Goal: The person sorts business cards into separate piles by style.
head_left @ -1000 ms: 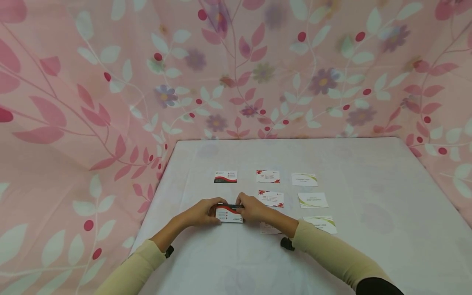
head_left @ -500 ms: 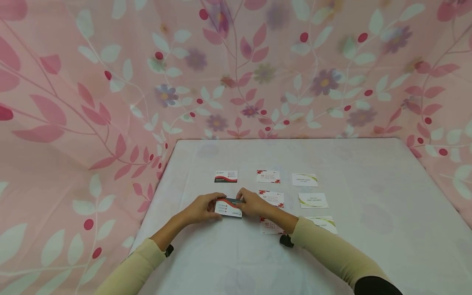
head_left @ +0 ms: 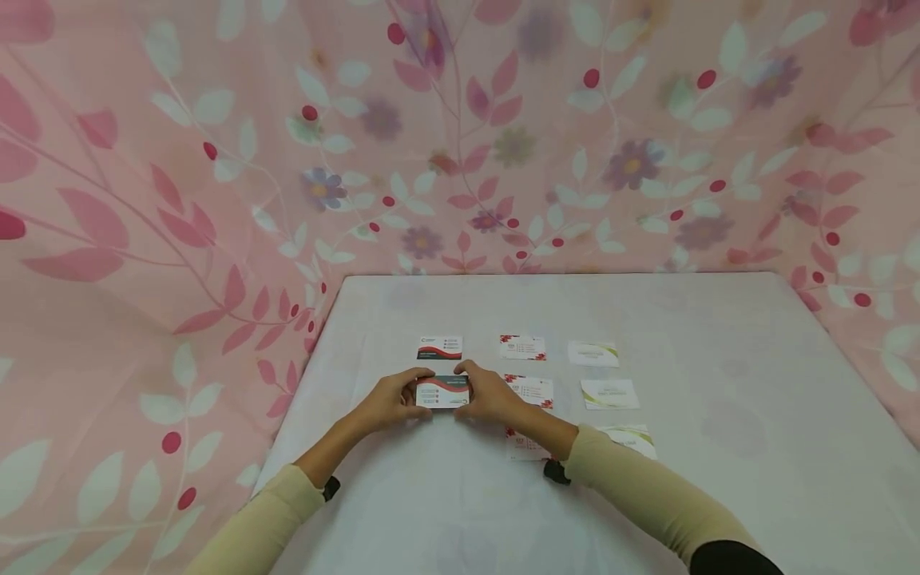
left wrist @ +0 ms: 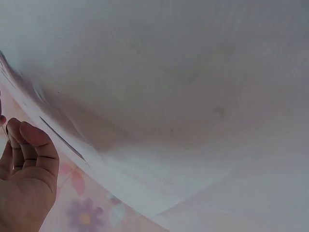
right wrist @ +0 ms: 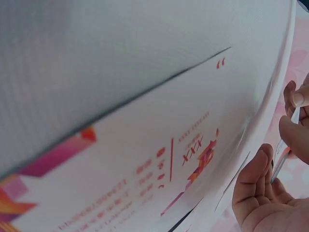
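Observation:
Both hands hold a business card [head_left: 442, 393] between them, printed in white with a red wave and a dark band. A thin dark strip shows along its lower edge. My left hand [head_left: 390, 399] pinches the card's left end, thumb at the near side and fingers at the far side. At the right end, my right hand [head_left: 492, 397] grips it in the same way. Another red-and-dark business card [head_left: 440, 348] lies just beyond the hands. In the right wrist view, the held card [right wrist: 280, 163] appears edge-on between the fingers, partly hidden.
Floral red-cornered cards [head_left: 522, 347] form a column right of the hands; the right forearm partly covers the nearest one. Further right lies a column of green-striped white cards [head_left: 609, 394]. A white cloth [head_left: 733, 367] covers the table, with a pink floral curtain [head_left: 460, 144] behind.
The held card has moved slightly away from the body, toward the card behind it, and now sits level. My right fingers have shifted from its top right corner to its right end.

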A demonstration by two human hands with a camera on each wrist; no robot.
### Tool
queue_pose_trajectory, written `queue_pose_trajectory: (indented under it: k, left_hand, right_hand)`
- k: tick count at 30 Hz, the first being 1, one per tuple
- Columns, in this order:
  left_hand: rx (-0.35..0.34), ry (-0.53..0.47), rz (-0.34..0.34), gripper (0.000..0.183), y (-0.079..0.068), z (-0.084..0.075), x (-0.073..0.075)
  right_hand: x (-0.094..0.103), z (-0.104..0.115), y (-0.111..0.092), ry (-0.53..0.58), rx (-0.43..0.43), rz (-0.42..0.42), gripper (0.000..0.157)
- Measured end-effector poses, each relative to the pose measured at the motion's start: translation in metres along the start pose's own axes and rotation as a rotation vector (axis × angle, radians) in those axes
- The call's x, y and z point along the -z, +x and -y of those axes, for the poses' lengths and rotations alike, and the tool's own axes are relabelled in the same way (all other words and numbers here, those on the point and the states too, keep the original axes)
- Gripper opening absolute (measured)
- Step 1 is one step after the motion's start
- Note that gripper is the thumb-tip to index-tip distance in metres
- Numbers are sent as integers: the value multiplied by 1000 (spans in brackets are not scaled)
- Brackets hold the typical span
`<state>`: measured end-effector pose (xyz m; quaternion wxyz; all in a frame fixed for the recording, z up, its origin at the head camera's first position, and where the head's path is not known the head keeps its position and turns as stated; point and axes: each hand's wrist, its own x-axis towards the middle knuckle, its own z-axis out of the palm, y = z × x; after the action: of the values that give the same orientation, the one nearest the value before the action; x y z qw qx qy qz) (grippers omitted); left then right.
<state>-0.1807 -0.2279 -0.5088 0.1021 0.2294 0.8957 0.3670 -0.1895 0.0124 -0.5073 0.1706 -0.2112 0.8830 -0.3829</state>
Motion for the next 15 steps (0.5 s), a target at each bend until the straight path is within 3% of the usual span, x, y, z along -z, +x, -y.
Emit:
queue_pose_trajectory:
  k: [7, 15]
  left_hand:
    - [16, 50, -14, 65, 3, 3, 2]
    - [20, 93, 8, 64, 11, 4, 11]
  right_hand:
    - [0, -2, 6, -48, 4, -27, 61]
    - [0, -2, 17, -82, -2, -45, 64]
